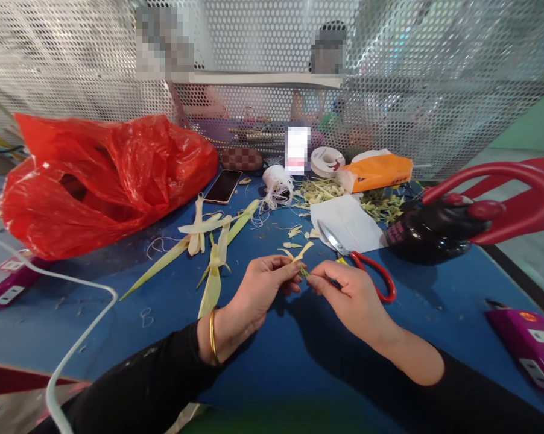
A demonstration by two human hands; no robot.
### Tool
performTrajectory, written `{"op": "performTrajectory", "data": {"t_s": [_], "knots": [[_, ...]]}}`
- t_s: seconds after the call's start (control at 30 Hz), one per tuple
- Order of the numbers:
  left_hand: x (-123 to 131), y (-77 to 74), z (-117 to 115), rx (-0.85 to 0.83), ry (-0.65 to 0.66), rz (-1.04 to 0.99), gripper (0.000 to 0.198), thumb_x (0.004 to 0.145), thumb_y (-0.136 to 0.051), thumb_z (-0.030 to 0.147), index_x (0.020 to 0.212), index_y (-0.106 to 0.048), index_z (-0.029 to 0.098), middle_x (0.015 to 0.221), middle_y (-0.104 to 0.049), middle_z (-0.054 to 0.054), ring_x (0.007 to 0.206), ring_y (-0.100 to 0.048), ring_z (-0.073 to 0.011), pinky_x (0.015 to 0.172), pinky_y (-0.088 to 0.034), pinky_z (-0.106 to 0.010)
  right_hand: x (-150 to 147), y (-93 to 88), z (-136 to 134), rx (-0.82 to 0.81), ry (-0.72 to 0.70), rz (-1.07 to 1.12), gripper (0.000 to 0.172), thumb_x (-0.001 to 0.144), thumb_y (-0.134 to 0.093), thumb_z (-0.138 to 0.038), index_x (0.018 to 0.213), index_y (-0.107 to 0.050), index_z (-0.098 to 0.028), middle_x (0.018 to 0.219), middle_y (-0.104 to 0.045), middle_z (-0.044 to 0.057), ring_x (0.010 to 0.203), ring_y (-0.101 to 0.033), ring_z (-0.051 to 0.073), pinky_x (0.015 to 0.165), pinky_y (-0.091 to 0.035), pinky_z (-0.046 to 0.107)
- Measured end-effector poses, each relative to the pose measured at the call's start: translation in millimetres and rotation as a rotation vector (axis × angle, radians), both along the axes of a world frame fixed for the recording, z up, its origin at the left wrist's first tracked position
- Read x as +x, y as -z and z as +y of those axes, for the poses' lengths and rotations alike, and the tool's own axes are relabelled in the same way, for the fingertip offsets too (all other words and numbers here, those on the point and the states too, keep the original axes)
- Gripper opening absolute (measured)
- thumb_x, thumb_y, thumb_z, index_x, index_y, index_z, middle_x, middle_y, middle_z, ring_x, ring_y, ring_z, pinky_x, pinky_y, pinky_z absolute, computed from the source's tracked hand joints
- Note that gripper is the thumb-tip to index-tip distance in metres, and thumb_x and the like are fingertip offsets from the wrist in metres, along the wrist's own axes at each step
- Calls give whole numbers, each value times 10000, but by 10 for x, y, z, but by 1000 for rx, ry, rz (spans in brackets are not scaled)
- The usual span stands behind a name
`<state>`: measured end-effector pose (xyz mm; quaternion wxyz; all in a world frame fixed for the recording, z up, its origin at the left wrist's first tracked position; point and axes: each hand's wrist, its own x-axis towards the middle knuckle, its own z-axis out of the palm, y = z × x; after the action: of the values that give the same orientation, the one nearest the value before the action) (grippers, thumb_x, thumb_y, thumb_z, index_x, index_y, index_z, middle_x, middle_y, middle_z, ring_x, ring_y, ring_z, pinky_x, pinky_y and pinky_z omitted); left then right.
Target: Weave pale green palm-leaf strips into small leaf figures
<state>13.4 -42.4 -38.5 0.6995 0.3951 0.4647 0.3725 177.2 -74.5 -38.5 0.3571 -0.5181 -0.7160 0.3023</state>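
Note:
Between finger and thumb, my left hand (pixel 265 286) holds a small piece of pale yellow-green leaf (pixel 301 253) above the blue table. My right hand (pixel 351 295) pinches the lower green end of the same piece, its fingertips close to the left ones. Red-handled scissors (pixel 374 271) lie just beyond my right hand, their blades on a white paper (pixel 344 223). Left of my hands, several pale leaf strips (pixel 213 271) are spread out, some crossed and tied. Small green-yellow scraps (pixel 294 231) are scattered beyond my fingers.
A red plastic bag (pixel 109 175) fills the back left, beside a phone (pixel 224 187). White thread (pixel 278 187), a spool (pixel 327 161) and an orange packet (pixel 376 172) stand at the back. Right are a dark bottle (pixel 430 232) and purple power strip (pixel 525 343); a white cable (pixel 88 331) crosses left.

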Motion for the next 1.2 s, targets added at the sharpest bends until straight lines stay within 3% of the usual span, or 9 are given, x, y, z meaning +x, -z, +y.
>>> {"op": "performTrajectory", "data": {"t_s": [0.17,0.33,0.4,0.5,0.6,0.73,0.87,1.03,1.2], "knots": [[-26,-23,29,8,34,16,212,677,-740,332,678,-675,131,592,-606,-4,514,-555,-89,516,-406,-204,33,-11,14,-11,30,-24,242,905,-526,-289,685,-583,-205,609,-554,-16,585,-514,146,556,-394,262],[-32,-46,44,-42,56,-7,208,671,-750,315,659,-669,124,587,-610,-14,534,-537,-87,530,-388,-203,6,8,27,-90,77,16,171,889,-553,-325,773,-613,-215,702,-640,3,666,-591,174,607,-449,273],[-25,-46,35,-36,38,4,217,677,-744,322,642,-661,125,579,-596,-7,522,-502,-80,521,-369,-206,-18,27,10,-39,116,6,122,836,-634,-333,858,-597,-219,774,-662,11,719,-614,187,649,-467,283],[-10,-39,11,11,64,43,247,679,-739,330,588,-629,129,550,-547,16,510,-445,-68,503,-321,-204,-38,63,-24,71,138,-63,204,798,-694,-318,920,-565,-218,807,-671,15,749,-628,192,677,-468,292],[-1,-32,-12,40,87,97,261,655,-755,343,582,-626,129,547,-517,27,525,-426,-71,512,-312,-207,-35,84,-43,154,101,-157,75,863,-625,-274,848,-577,-219,763,-670,15,713,-617,184,653,-446,295],[-5,-34,-27,114,83,153,237,649,-749,331,581,-646,129,525,-502,28,525,-405,-77,510,-302,-214,-23,77,-54,280,61,-218,107,890,-576,-211,784,-586,-204,714,-656,19,675,-593,184,637,-428,304],[-10,-44,-24,66,92,80,249,624,-766,337,566,-637,133,537,-526,25,525,-424,-75,518,-323,-213,-23,75,-59,356,54,-176,101,885,-571,-178,787,-593,-193,732,-667,26,683,-598,180,655,-441,303],[-9,-31,-12,26,90,58,257,655,-759,366,673,-673,124,619,-591,-1,588,-511,-96,563,-388,-219,-19,94,-14,167,136,-34,93,892,-575,-262,831,-604,-199,754,-669,10,690,-605,168,636,-454,274],[-15,-20,-12,52,41,71,195,678,-744,303,725,-694,121,632,-632,-18,608,-556,-108,591,-426,-222,-28,106,22,14,113,83,118,899,-559,-300,853,-591,-196,724,-647,-7,654,-595,143,600,-454,237]]}}
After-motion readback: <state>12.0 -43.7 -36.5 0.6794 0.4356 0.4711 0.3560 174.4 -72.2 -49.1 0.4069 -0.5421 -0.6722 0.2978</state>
